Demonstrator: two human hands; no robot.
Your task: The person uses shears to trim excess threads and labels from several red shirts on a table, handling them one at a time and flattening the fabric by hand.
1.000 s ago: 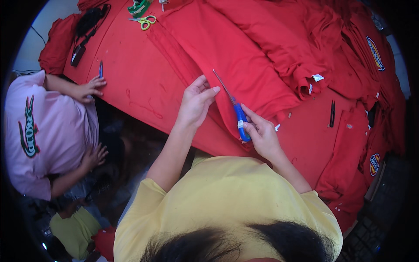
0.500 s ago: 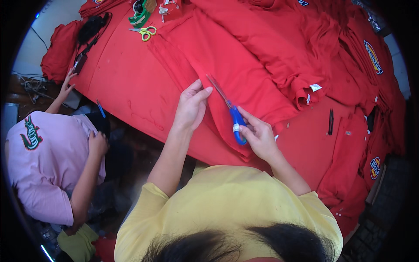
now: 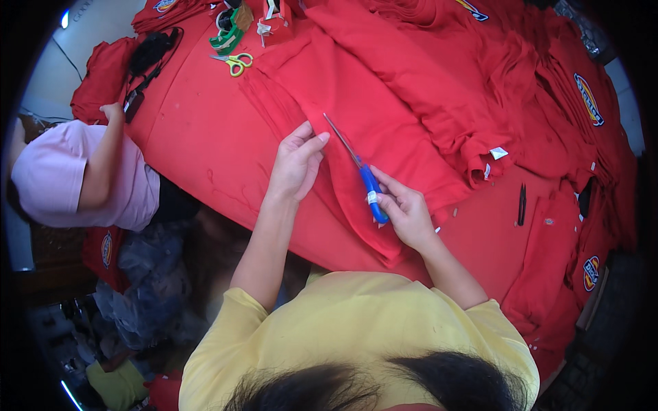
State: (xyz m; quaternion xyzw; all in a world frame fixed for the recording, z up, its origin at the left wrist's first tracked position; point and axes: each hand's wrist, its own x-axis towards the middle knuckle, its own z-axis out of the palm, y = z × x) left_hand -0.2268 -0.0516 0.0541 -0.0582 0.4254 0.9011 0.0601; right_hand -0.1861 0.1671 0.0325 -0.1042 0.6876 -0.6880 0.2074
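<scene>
Nearest the camera: wearer's yellow shirt (image 3: 356,329) and dark hair at the bottom edge, both forearms running up onto the red-covered worktop (image 3: 199,137). Right hand (image 3: 404,212) was curled shut around the blue handle of a pair of scissors (image 3: 363,179), thin metal blades pointing up-left. Left hand (image 3: 296,163) lay flat on the red garment (image 3: 384,123), fingers together and extended, fingertips just left of the blade tips; could not tell if blades touched the cloth fold there. The garment sat mid-worktop under both hands, its near edge folded over just below the right hand. Right of it: a small dark tool (image 3: 522,204) lying alone on bare red surface, then a pile of red shirts with oval badges (image 3: 589,99) along the right rim. White tags (image 3: 498,153) showed at a folded sleeve end right of the scissors. Left side: another person in a pink top (image 3: 82,185), arm raised, hand at the worktop's left edge. Far end: yellow-handled scissors (image 3: 236,63), a green tape roll (image 3: 226,38) just beyond them, a black object with a cord (image 3: 147,55) far left.
</scene>
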